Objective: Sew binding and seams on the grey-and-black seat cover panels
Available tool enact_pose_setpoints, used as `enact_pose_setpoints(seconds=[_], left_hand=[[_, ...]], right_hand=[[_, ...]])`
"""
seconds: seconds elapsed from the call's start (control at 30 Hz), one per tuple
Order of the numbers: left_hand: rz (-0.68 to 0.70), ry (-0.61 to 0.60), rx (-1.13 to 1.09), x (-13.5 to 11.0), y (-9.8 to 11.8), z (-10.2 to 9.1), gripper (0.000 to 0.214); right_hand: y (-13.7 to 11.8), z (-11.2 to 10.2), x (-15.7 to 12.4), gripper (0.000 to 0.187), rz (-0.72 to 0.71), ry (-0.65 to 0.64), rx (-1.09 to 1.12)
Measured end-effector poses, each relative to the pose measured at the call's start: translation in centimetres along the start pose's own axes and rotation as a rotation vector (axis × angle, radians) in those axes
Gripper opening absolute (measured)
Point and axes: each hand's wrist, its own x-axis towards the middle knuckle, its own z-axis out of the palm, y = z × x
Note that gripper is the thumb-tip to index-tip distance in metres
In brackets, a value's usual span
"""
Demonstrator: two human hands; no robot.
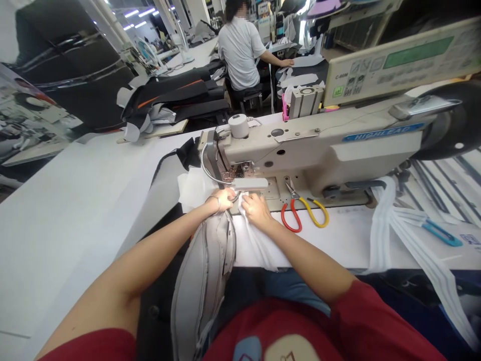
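Grey panel (pixel 210 250) ran lengthwise from sewing machine (pixel 319 145), left hand (pixel 222 199) nearer — grip unclear; right hand (pixel 257 210) pinched white cloth (pixel 253 245).

The head view looks forward and down on the nearby left hand (pixel 224 199) and right hand (pixel 257 211).

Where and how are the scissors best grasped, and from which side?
Probably by the red loop and yellow loop, coming from the wearer's side: both loops face the wearer, spread apart, while the blades point away toward the machine arm. The right grip is nearer, but rests on white fabric.
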Motion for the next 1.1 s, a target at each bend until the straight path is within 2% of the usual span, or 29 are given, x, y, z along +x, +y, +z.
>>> enact_pose_setpoints(seconds=[0.47,0.67,0.8,0.97,1.1], left_hand=[[0.106,-0.107,-0.216,1.2,-2.2,-0.8,0.037],[0.107,-0.107,0.035,0.4,-1.2,-0.7,0.032],[0.129,-0.051,0.138,-0.1,-0.4,0.4,0.033],[0.102,0.037,0.259,-0.4,0.4,2.5,0.035],[0.113,0.075,0.295,-1.1,1.0,3.1,0.034]], right_hand=[[-0.8,-0.5,0.2,0.024,-0.026,-0.033,0.075],[-0.9,0.1,0.4,0.028,0.005,-0.010,0.078],[-0.3,0.2,0.3,0.030,-0.004,-0.003,0.108],[0.7,0.2,0.4,0.025,0.245,0.064,0.109],[0.8,0.4,0.7,0.022,0.213,0.030,0.108]])
